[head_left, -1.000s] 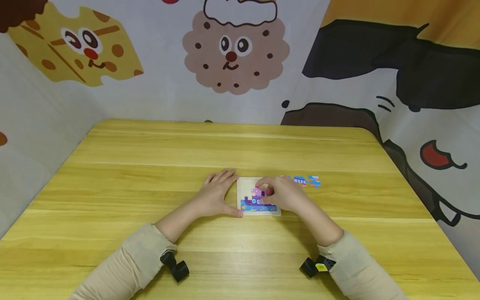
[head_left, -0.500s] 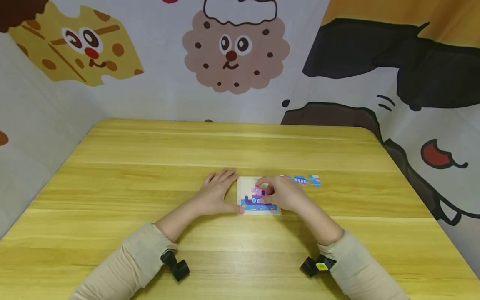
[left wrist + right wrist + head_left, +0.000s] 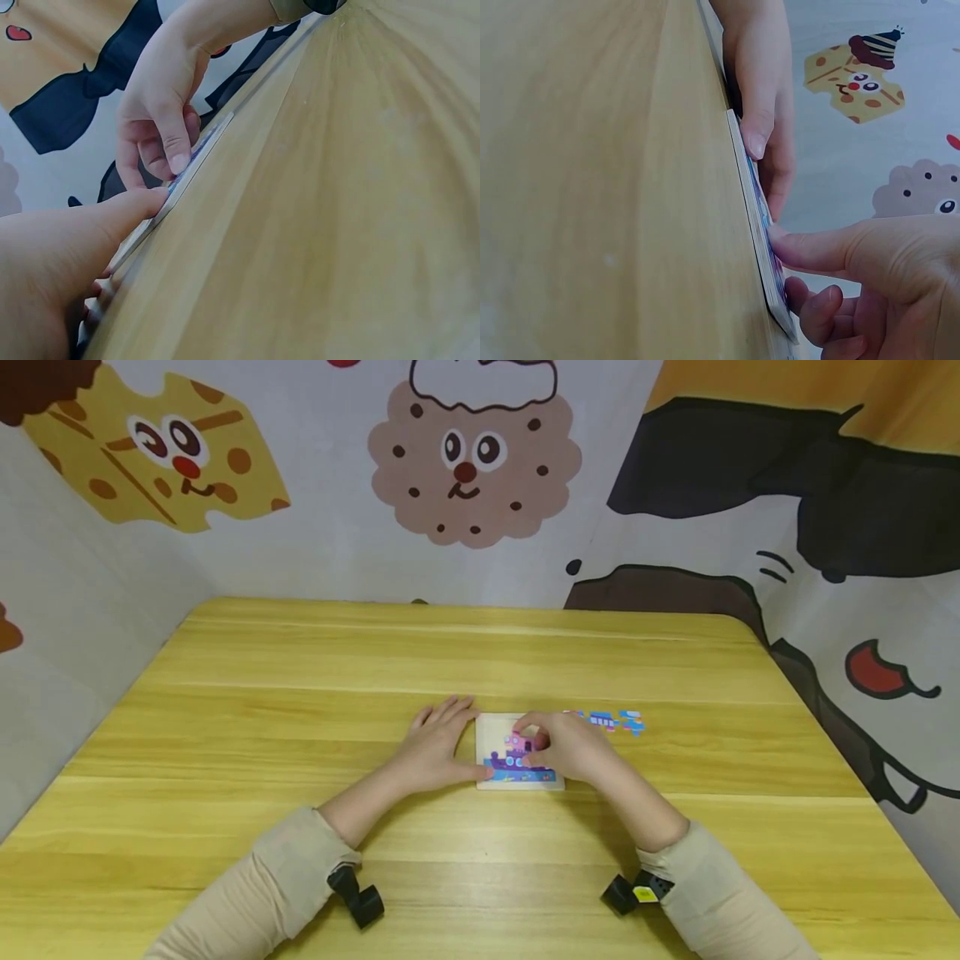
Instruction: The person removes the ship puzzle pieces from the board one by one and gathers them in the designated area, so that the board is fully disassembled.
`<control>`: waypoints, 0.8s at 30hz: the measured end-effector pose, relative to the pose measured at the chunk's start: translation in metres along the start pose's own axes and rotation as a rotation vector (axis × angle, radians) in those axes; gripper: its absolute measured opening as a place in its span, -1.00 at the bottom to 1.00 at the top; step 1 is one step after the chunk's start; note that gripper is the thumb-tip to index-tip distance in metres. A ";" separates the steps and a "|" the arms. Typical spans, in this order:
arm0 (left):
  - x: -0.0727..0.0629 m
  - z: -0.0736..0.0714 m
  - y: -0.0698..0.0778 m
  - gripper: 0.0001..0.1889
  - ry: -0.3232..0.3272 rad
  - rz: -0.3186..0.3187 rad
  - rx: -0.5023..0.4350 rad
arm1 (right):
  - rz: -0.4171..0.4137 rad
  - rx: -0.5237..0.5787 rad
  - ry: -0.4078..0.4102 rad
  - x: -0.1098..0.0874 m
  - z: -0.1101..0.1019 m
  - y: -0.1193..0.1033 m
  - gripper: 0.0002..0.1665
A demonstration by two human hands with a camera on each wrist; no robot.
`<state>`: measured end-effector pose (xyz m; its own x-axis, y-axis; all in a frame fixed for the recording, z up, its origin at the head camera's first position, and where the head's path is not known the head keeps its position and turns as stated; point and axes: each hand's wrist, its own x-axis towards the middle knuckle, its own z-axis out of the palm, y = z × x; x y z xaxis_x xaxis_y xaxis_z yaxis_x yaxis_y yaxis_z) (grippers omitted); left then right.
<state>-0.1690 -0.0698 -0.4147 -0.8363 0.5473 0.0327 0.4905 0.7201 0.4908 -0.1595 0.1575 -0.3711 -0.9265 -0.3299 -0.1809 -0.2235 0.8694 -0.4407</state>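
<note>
A small square jigsaw board [image 3: 491, 727] lies on the table, with a purple and pink ship over blue water pieced together on it. At its left edge my left hand [image 3: 431, 752] has its fingers spread straight. The left thumb [image 3: 142, 206] rests on the board's lower left part, over the blue strip. My right hand [image 3: 573, 747] reaches over the board from the right. Its thumb and index finger pinch a pink puzzle piece [image 3: 517, 742] of the ship, down on the board. The other right fingers are curled, and the palm hides the board's upper right part.
Several loose blue and pink puzzle pieces [image 3: 630, 722] lie on the wooden table [image 3: 375, 668] just beyond my right hand. A printed curtain [image 3: 315, 560] hangs behind the table. Each sleeve carries a black wrist camera [image 3: 366, 906].
My left thumb has slid from the board's lower left corner up and inward onto the blue strip. The right hand stays at the same place over the ship.
</note>
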 end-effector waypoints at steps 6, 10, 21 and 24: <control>-0.001 -0.001 0.003 -0.01 -0.001 -0.013 0.000 | 0.007 0.003 0.002 -0.001 0.000 -0.001 -0.54; -0.001 -0.001 0.003 -0.01 0.003 -0.016 0.006 | 0.016 0.019 0.013 -0.003 0.001 -0.002 -0.54; -0.001 -0.001 0.004 0.00 0.000 -0.017 0.000 | 0.031 0.003 0.048 -0.007 0.003 -0.005 -0.52; -0.002 -0.001 0.004 0.01 0.005 -0.016 -0.004 | 0.033 0.010 0.051 -0.007 0.004 -0.005 -0.52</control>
<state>-0.1661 -0.0682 -0.4121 -0.8453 0.5335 0.0295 0.4761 0.7269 0.4949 -0.1509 0.1540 -0.3712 -0.9478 -0.2813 -0.1505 -0.1895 0.8759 -0.4438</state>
